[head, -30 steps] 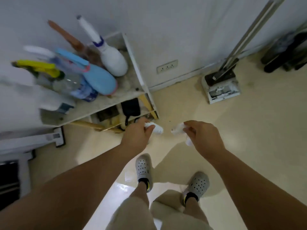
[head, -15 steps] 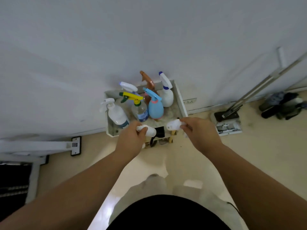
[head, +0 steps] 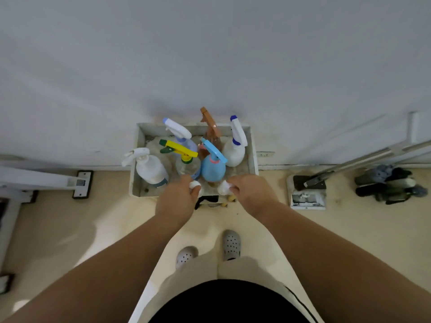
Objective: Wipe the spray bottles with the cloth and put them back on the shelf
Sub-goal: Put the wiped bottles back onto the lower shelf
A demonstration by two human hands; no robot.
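Several spray bottles stand on a low white shelf [head: 136, 159] against the wall: a white bottle [head: 149, 167] at the left, a clear bottle with a yellow trigger [head: 186, 163], a blue bottle [head: 213, 166], a white bottle with blue tips [head: 235, 150], a brown-trigger bottle [head: 210, 123] and a pale-trigger bottle [head: 178, 131] behind. My left hand [head: 177, 201] and my right hand [head: 253, 193] are at the shelf's front edge. Each is closed on a bunched piece of white cloth [head: 222, 188]. Another bit of that cloth [head: 195, 184] shows at the left fingers.
A floor-cleaner head [head: 306, 192] with a metal pole stands to the right. Dark shoes [head: 387, 185] lie at the far right. A white bracket [head: 80, 183] sits on the floor at the left. My feet in grey clogs [head: 231, 244] are on the cream floor.
The view has tilted and stepped back, so the shelf is now centred. Both hands have moved forward to the shelf's front edge, still holding the white cloth.
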